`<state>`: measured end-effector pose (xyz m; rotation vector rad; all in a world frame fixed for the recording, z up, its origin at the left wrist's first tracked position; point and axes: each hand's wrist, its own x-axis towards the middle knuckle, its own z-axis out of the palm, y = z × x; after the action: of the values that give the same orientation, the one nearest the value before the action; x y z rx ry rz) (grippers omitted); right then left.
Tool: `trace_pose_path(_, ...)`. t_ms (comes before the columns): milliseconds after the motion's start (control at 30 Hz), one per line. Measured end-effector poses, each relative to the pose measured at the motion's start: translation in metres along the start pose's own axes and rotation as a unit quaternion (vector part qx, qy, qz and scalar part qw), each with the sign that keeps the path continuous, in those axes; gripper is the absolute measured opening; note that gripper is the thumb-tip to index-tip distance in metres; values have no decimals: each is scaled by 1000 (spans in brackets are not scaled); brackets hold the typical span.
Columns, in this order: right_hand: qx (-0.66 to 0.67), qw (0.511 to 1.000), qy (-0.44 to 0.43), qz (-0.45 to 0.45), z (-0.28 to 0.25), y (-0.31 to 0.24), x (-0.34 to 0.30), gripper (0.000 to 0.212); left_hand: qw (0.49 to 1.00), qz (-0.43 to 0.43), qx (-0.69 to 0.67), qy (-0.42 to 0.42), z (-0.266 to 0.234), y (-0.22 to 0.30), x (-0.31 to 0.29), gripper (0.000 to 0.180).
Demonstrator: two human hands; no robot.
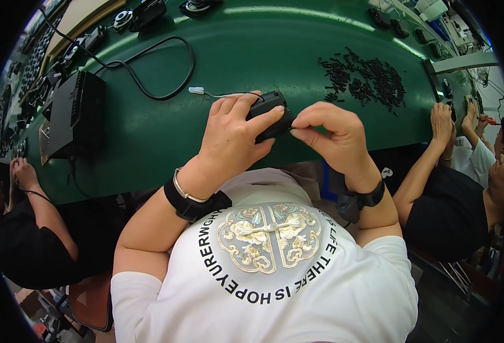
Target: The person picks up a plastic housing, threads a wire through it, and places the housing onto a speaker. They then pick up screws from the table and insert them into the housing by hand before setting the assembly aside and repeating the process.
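Note:
My left hand [232, 128] is closed round a small black plastic housing [272, 102], holding it above the near part of the green table. From the housing a thin dark wire runs left to a white connector plug [196, 90]. At the housing's right side, my right hand [335, 134] has thumb and forefinger pinched together. A tiny dark piece seems to show between those fingertips, too small to name. Both wrists wear black bands with dark modules on them.
Small black rod-like parts [366, 80] lie scattered on the green table [235, 51] at the right. A black box [77, 114] with a looped black cable [192, 63] stands at the left. Speaker-like parts [123, 20] line the far left edge. Co-workers sit on both sides.

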<state>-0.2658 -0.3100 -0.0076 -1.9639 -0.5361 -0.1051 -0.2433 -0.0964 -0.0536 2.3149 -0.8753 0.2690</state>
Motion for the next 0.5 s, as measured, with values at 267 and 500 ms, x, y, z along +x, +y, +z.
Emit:
trace_pose_path(267,-146,981,-28,-125,34,8,0,15,1000,3,-4,16,3,-4,-2,57)
trace_pose_path(500,-181,971,-43,-152,39,13,5,17,999,2,-9,33,4,-4,-2,57)
